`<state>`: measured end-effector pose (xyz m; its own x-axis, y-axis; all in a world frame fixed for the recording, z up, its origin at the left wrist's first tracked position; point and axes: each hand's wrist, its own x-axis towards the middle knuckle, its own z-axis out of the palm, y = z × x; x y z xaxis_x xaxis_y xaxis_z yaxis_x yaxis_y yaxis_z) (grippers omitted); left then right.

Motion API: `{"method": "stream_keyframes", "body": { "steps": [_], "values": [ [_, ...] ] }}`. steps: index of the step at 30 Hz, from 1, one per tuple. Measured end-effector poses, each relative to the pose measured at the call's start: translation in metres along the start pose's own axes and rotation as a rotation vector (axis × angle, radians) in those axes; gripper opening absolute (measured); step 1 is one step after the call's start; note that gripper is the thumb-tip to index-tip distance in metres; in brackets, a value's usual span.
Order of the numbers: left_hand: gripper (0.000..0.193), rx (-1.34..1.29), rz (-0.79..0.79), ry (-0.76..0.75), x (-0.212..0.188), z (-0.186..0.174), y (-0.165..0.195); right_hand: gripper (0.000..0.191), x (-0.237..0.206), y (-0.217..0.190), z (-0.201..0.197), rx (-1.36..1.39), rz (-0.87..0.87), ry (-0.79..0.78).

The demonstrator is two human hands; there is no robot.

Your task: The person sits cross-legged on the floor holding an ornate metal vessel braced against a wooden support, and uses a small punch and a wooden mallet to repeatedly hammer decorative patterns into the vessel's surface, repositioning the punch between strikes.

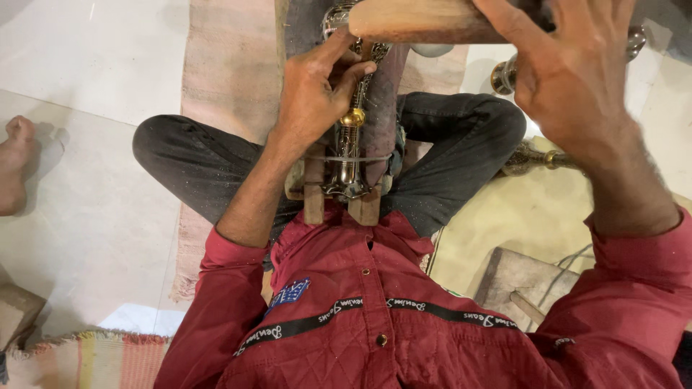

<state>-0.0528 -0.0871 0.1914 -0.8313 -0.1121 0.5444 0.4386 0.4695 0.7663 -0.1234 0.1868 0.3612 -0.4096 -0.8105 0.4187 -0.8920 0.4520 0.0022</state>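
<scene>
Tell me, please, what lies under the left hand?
Under the left hand lies an ornate metal piece clamped between wooden blocks; its upper part is hidden by the fingers.

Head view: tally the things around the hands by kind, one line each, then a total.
Ornate metal pieces: 3, one under the left hand, two beside the right knee
Wooden mallets: 1, in the right hand
Wooden clamp blocks: 1
Striped rugs: 1
Total: 6
</scene>
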Motion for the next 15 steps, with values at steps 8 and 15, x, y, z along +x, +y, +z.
{"method": "stream_keyframes", "body": {
  "steps": [8,15],
  "values": [
    [0.055,-0.015,0.001,-0.031,0.002,-0.002,-0.001,0.06,-0.003,0.003,0.006,-0.051,0.006,0.011],
    [0.055,-0.08,-0.044,-0.047,0.003,-0.005,0.001,0.057,-0.006,0.004,0.011,0.172,0.082,0.007]
  ]
}}
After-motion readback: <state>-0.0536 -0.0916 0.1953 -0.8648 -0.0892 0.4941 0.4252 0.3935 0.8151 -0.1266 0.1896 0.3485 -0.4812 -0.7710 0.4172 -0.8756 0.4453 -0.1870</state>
